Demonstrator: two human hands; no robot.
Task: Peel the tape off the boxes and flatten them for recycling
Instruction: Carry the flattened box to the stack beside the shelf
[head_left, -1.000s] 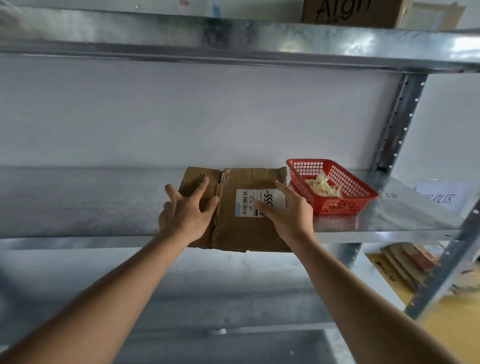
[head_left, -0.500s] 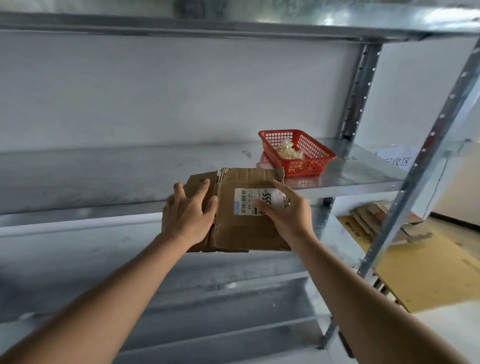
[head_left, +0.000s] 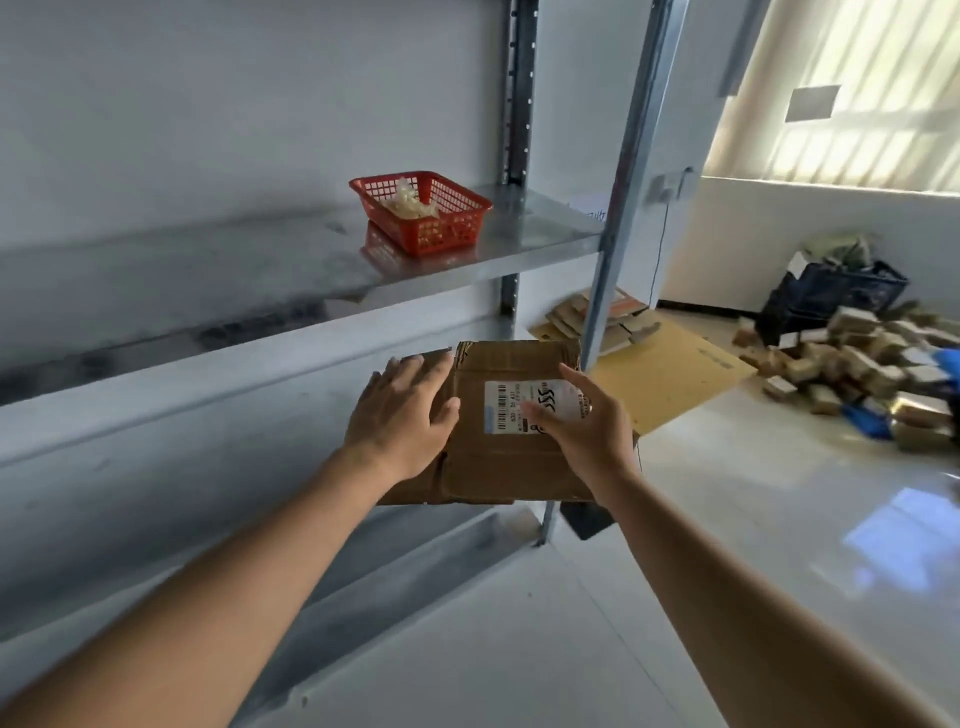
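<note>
A flattened brown cardboard box (head_left: 498, 457) with a white barcode label (head_left: 524, 402) is held level in the air, off the metal shelf (head_left: 260, 260). My left hand (head_left: 400, 415) grips its left side, fingers spread on top. My right hand (head_left: 587, 426) holds its right side, fingers lying over the label. The thumbs under the box are hidden.
A red plastic basket (head_left: 423, 210) with crumpled tape stands on the shelf. Shelf uprights (head_left: 618, 208) rise just behind the box. Flattened cardboard (head_left: 597, 317) is stacked on a yellow sheet on the floor. A pile of small boxes (head_left: 857, 364) and a dark crate (head_left: 831, 296) lie at the right.
Both hands have pulled the flattened box off the shelf, down and towards me. The view has turned right, showing the floor and the box pile.
</note>
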